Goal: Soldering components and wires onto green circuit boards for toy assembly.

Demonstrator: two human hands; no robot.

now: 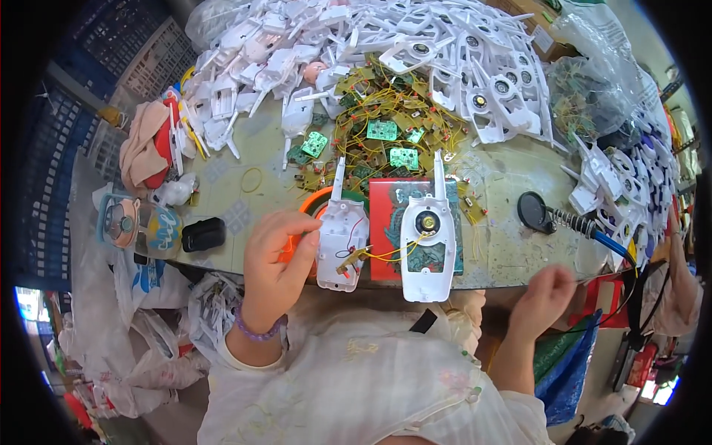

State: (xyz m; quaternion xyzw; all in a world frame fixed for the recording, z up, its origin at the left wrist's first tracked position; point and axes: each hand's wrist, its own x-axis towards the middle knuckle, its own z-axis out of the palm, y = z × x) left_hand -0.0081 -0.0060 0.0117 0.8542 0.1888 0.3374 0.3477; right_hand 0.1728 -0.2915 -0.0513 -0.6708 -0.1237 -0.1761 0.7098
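My left hand point(278, 259), wearing a purple bead bracelet, has thumb and fingers closed at the left edge of a white walkie-talkie shell half point(341, 241). Thin red and blue wires show inside that half. Across its lower right lies a small circuit board point(351, 261), joined by yellow wires to a round speaker point(427, 222). The speaker sits in a second white shell half point(428, 285) with a window opening, lying to the right over a red box point(383, 222). Off to the right, past the table's front edge, my right hand point(545, 297) is curled; what its fingers hold is hidden.
Behind lie a heap of wired circuit boards point(400, 111) and a large pile of white shells point(311, 37). An orange ring point(289, 248) shows beside the left hand. A soldering iron stand point(571, 221) stands right. Left are a black case point(203, 234) and a clear bottle point(159, 231).
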